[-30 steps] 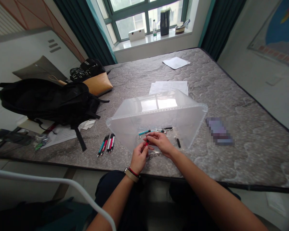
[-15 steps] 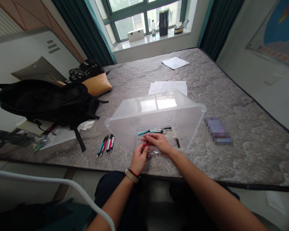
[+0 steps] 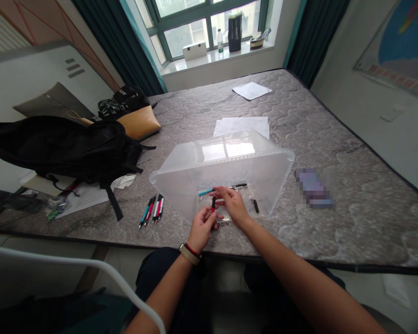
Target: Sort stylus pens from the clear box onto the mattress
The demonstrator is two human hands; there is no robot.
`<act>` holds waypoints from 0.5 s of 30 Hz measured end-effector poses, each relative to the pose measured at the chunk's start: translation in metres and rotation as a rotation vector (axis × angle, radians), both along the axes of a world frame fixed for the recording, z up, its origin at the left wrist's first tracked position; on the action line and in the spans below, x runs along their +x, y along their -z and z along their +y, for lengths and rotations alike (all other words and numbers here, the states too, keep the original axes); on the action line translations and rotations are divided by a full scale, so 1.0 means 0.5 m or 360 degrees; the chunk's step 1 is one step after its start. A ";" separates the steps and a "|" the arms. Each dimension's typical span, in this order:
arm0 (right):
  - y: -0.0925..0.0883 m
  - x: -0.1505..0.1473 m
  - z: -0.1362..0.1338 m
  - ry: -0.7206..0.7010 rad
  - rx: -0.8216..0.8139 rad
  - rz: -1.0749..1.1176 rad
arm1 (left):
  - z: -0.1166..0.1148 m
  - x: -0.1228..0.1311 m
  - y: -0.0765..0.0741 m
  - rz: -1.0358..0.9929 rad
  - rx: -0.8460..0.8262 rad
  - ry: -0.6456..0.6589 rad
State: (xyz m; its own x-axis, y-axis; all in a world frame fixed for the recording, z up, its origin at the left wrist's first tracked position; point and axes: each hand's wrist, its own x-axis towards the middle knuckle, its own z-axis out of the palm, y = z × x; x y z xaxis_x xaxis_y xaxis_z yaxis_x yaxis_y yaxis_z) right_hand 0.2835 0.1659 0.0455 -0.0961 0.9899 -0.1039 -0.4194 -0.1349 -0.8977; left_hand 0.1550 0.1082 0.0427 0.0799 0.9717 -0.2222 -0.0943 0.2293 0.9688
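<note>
My left hand (image 3: 202, 227) is closed on a red and black pen (image 3: 213, 204), held upright at the opening of the clear plastic box (image 3: 176, 185). Close beside the pen's black end is my right hand (image 3: 232, 206), fingers bent and apart; whether they touch the pen is hard to tell. The box lies on its side with its opening toward me. Inside it are a teal pen (image 3: 206, 191), some black and silver pen parts (image 3: 239, 186) and a black piece (image 3: 255, 206). Several pens (image 3: 152, 211) lie in a row left of the box.
A black backpack (image 3: 62, 144) and a tan pouch (image 3: 139, 123) lie on the mattress (image 3: 334, 185) at the left. Paper sheets (image 3: 242, 125) are behind the box, and a blurred phone (image 3: 313, 187) is to its right. A white tube (image 3: 101, 264) curves across the lower left.
My right hand's fingers have opened and shifted off the pen's upper part, so its black end now shows. My left hand keeps its hold on the pen.
</note>
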 end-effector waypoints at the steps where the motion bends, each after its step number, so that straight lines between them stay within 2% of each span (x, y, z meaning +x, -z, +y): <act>1: 0.000 0.011 0.008 0.0213 -0.0002 -0.0008 | 0.000 0.000 -0.001 -0.0100 -0.0056 -0.0015; 3: 0.004 0.036 0.025 0.0591 -0.0033 0.0006 | 0.000 -0.003 -0.007 -0.0248 -0.0137 -0.0108; 6: 0.013 0.069 0.047 0.0858 -0.0123 0.0075 | 0.001 -0.009 -0.016 -0.0317 -0.0213 -0.0239; 11: 0.021 0.084 0.057 0.0916 -0.0219 0.0117 | 0.005 -0.015 -0.017 -0.0328 -0.0269 -0.0196; 15: 0.028 0.078 0.061 0.0850 -0.0157 -0.0077 | 0.005 -0.015 -0.012 -0.0221 -0.0200 -0.0185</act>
State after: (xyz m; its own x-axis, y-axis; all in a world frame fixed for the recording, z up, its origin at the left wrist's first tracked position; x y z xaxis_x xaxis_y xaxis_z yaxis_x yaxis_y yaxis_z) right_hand 0.3224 0.1963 0.0316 0.4245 0.8851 -0.1908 -0.4113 0.0008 -0.9115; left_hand 0.1476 0.1107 0.0488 0.0073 0.9416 -0.3367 -0.2579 0.3271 0.9091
